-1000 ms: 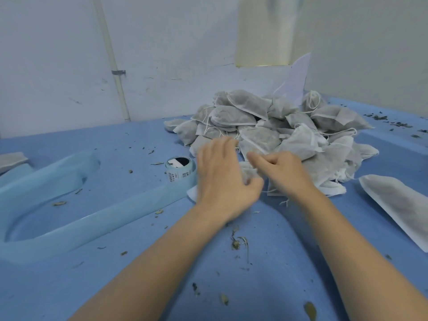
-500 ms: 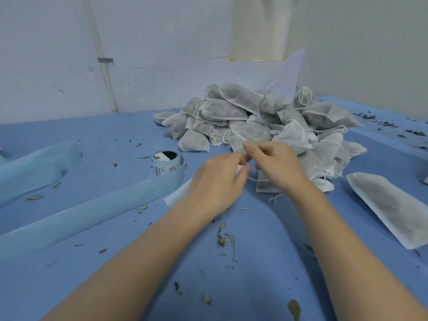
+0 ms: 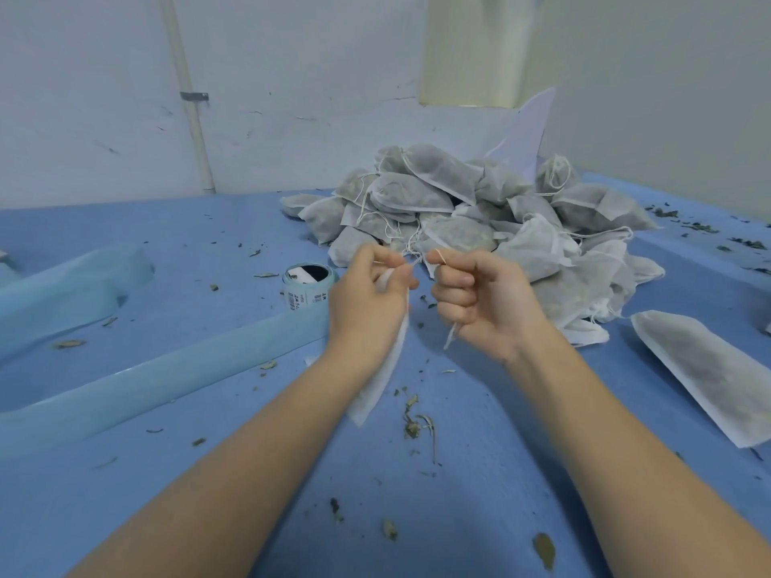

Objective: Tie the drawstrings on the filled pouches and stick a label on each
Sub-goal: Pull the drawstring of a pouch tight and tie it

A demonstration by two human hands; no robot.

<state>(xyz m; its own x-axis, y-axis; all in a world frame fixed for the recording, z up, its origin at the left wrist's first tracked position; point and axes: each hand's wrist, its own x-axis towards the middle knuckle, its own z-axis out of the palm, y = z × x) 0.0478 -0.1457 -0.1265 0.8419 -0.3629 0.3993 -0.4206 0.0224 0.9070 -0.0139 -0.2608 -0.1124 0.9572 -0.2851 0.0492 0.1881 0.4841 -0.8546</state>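
Both fists are closed: left hand grips a pouch and its drawstring, right hand pinches the string's other end; label roll sits just left, pouch pile beyond.

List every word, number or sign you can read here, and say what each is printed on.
Roll of labels: dark print and what looks like a barcode on the white stickers, too small and blurred to read.
Pouches in the pile: no print visible.
Flat pouch at right: no print visible.
No other text anywhere in view.
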